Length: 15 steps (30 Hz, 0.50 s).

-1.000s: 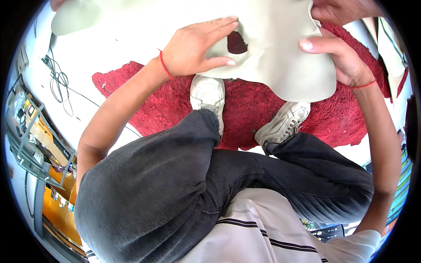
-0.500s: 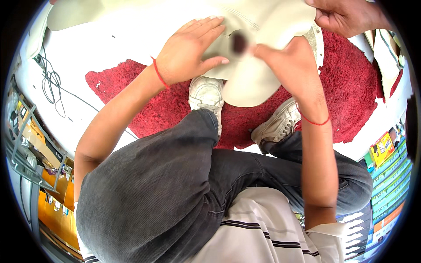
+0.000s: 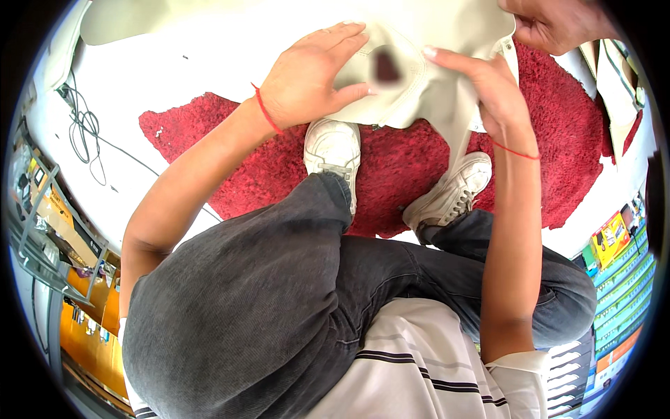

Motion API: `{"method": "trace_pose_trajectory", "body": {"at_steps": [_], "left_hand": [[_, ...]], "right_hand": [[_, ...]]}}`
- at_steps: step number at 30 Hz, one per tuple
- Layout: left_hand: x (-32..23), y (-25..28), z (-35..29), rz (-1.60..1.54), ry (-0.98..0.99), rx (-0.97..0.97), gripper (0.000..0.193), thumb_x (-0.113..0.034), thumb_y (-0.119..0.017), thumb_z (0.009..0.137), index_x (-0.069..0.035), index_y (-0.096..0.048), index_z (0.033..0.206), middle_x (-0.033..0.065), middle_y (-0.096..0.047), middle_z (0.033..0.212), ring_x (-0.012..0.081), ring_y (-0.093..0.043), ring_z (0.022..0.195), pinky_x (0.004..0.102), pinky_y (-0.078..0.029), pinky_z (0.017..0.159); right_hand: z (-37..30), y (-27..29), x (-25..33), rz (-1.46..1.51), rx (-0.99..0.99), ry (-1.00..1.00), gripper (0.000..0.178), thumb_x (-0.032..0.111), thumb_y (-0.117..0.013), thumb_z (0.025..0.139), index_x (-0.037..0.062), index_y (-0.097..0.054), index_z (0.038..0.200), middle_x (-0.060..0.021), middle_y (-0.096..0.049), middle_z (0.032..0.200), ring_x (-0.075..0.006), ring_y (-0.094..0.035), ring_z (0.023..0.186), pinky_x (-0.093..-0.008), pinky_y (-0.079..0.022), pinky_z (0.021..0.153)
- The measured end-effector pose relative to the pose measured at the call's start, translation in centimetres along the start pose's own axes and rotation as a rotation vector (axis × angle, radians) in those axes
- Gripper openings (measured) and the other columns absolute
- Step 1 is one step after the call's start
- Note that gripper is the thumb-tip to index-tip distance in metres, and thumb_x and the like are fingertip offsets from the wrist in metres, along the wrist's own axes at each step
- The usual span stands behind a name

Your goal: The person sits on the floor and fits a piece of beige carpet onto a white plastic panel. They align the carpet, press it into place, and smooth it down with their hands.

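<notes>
A cream, leather-like cover with stitched seams is spread in front of me at the top of the view. A dark, blurred opening shows in its middle. My left hand lies open on the cover, left of the opening, fingers stretched out and thumb apart. On the other side, my right hand grips the cover, its thumb reaching toward the opening and its other fingers partly hidden. A narrow flap of the cover hangs below this hand. Another person's hand pinches the cover's edge at the upper right.
Under the cover lies a red shaggy rug on a white floor. My white shoes rest on the rug. A black cable coils at the left beside a metal rack. Stacked coloured boxes stand at the right.
My right hand has moved right and slightly up. The wide flap that hung between my shoes has swung right and narrowed, uncovering more rug. My left hand stays nearly in place on the cover.
</notes>
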<state>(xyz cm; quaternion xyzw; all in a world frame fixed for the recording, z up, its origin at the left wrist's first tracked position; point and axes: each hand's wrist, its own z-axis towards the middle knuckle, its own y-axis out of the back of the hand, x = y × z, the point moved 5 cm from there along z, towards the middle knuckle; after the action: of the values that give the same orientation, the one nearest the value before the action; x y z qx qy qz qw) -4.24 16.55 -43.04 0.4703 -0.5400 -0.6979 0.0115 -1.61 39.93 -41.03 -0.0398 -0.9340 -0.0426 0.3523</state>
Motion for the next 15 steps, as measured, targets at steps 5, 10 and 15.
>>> {"method": "trace_pose_trajectory", "body": {"at_steps": [5,10,15], "left_hand": [[0.0,0.2,-0.5,0.037,0.009,0.044,0.067,-0.037,-0.081,0.086,0.001,-0.060,0.138,0.0189,-0.060,0.145,0.0350,-0.056,0.135,0.0426,-0.048,0.112],[-0.5,0.2,-0.1,-0.025,-0.017,0.056,0.067,-0.036,-0.081,0.086,-0.002,-0.060,0.140,0.0182,-0.059,0.146,0.0352,-0.055,0.136,0.0435,-0.046,0.113],[-0.6,-1.4,-0.8,-0.041,0.001,0.033,0.065,-0.035,-0.079,0.089,-0.004,-0.059,0.143,0.0166,-0.057,0.149,0.0343,-0.052,0.140,0.0473,-0.040,0.117]], "right_hand": [[0.0,-0.8,-0.2,-0.235,-0.028,-0.065,0.042,0.009,-0.078,0.080,-0.0115,-0.067,0.115,-0.0184,-0.073,0.107,-0.0230,-0.070,0.097,-0.0360,-0.055,0.086],[1.5,1.0,-0.7,0.067,0.052,-0.098,0.032,0.003,-0.073,0.082,-0.0127,-0.069,0.110,-0.0196,-0.074,0.103,-0.0271,-0.073,0.093,-0.0392,-0.058,0.087],[2.0,1.8,-1.9,-0.271,-0.042,-0.086,0.034,0.011,-0.073,0.086,-0.0119,-0.068,0.110,-0.0173,-0.073,0.099,-0.0254,-0.070,0.088,-0.0390,-0.054,0.083]]}}
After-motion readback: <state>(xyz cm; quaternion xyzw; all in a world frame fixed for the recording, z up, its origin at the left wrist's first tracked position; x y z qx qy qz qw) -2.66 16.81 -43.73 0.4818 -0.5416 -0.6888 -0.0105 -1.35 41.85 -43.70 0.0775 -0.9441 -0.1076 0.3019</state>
